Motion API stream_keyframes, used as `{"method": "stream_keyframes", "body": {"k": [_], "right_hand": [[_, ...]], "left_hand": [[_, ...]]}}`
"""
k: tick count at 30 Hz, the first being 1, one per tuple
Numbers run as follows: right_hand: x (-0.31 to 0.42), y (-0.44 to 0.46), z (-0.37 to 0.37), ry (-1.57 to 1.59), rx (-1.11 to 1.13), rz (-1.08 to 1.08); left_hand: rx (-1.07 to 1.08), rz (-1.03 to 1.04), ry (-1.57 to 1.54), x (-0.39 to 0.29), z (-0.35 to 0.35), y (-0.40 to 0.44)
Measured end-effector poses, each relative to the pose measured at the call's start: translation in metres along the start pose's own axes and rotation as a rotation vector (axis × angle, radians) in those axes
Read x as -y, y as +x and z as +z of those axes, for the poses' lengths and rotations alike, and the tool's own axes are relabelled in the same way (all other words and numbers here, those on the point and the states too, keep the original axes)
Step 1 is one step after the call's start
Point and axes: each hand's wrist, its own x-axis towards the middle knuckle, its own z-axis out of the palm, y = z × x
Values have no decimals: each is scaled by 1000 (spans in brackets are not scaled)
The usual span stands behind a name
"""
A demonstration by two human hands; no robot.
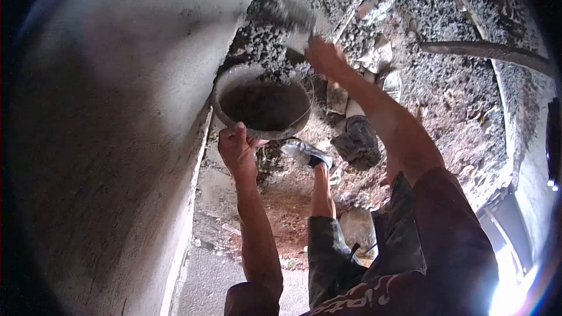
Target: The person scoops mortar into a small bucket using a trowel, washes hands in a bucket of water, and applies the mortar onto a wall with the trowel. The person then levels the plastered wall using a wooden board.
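My left hand (237,152) grips the near rim of a round grey basin (225,96), thumb over the edge. The basin is tilted beside the wall, its inside dark; I cannot make out what it holds. My right hand (328,58) is closed on a hand tool (298,17) with a broad grey head, smeared by motion, so its exact kind does not show. The tool is beyond the basin, over dark grey crumbly material (257,41), and I cannot tell whether it touches it.
A plastered wall (129,111) rises close on the left. A dark lump (358,143) and pieces of rubble (336,98) lie near my foot (307,153). A curved bar (486,51) crosses the upper right. Loose grey debris (427,82) covers the uneven ground.
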Motion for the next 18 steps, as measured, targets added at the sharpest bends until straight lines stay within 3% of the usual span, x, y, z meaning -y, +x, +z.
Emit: {"method": "stream_keyframes", "body": {"k": [1,3,5,7,9,10,11,12,14,16,17,18], "right_hand": [[19,-23,-21,76,156,125],[13,-30,-9,-301,79,-50],[-57,4,54,-951,-788,-257],[-23,41,-23,3,-164,-67],[-55,101,61,-811,-240,-345],[-15,70,30,-545,-84,-399],[2,50,21,3,129,10],[34,16,-27,61,259,174],[33,-10,-39,14,219,186],[-33,-21,14,-470,-177,-321],[-27,-38,-24,-552,-162,-462],[-31,-54,-30,-353,-230,-398]], "left_hand": [[11,-11,-9,1,-4,-1],[-6,-20,-23,-6,-1,0],[0,-41,33,-2,-5,1],[-11,-95,37,-5,-5,-1],[-12,-19,31,-1,-4,-2],[-17,-16,-8,0,-1,-2],[-15,-14,-20,-1,1,-4],[-25,-16,-3,-4,2,-7],[-39,-1,13,-10,1,-2],[5,-38,53,-7,-6,1],[30,-60,70,-5,-8,1],[12,-53,101,-13,-3,-4]]}}
